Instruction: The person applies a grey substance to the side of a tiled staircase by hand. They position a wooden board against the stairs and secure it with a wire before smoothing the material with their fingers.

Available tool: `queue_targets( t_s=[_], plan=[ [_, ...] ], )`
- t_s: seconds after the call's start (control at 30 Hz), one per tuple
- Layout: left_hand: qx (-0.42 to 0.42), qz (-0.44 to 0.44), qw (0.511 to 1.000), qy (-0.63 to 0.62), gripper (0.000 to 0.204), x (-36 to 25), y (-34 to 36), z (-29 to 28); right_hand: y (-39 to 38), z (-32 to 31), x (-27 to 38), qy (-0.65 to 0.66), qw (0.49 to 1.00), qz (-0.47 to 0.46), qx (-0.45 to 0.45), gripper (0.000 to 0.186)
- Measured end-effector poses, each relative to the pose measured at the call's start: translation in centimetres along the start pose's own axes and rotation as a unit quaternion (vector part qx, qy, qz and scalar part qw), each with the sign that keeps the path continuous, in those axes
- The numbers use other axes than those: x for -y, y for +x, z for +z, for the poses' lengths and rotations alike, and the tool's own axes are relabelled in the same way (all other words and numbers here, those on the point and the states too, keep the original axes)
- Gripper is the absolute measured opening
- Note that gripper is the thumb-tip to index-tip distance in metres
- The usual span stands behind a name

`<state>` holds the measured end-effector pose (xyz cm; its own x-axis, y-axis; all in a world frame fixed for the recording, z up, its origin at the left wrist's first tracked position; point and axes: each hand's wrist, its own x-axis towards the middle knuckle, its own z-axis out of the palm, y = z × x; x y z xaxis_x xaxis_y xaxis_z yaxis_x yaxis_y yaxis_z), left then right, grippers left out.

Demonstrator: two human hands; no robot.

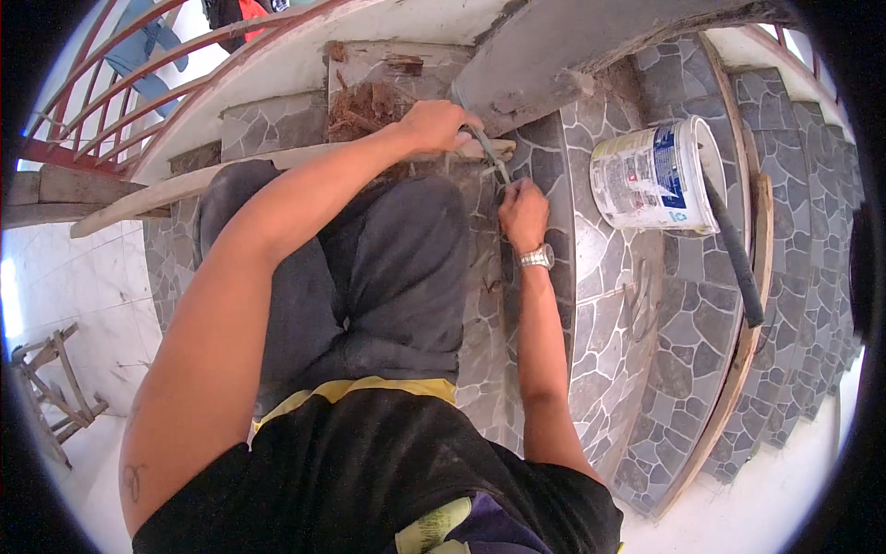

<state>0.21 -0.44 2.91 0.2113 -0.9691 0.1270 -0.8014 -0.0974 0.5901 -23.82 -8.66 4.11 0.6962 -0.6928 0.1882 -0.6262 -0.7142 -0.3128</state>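
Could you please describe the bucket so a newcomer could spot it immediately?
Find the stone-patterned stairs, then look right of the person's right hand. The bucket sits there: the only white container, with a dark handle jutting from its mouth.

Tiled steps (688,360), debris (369,102) and bucket (637,180) show a stairway worksite.

The left hand (432,126) and right hand (524,214) hide the ends of the thin grey tool (488,153), its kind unclear. The white bucket (637,180) conceals one end of the dark handle (735,254); the view's top edge crops the red cloth (252,10).
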Motion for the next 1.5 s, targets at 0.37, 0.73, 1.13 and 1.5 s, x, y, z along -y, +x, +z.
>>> queue_targets(
  t_s=[0.37, 0.73, 1.13, 1.5],
  plan=[
    [0.071, 0.036, 0.992, 0.096, 0.050, -0.5, 1.2, -0.4, 0.8, 1.9, 0.2, -0.094, 0.989, 0.061, 0.097, 0.017],
    [0.119, 0.083, 0.970, 0.196, 0.043, -0.7, 1.3, -0.6, 2.1, 4.7, -0.1, -0.111, 0.977, 0.125, 0.136, 0.027],
    [0.127, 0.076, 0.975, 0.165, 0.021, -2.9, 0.1, -1.6, 4.8, -5.4, 7.3, -0.106, 0.993, -0.025, 0.052, 0.031],
    [0.021, 0.096, 0.981, 0.167, 0.041, -1.4, 0.7, 2.9, 23.2, 11.1, 17.0, -0.340, 0.872, -0.256, 0.241, 0.028]
  ],
)
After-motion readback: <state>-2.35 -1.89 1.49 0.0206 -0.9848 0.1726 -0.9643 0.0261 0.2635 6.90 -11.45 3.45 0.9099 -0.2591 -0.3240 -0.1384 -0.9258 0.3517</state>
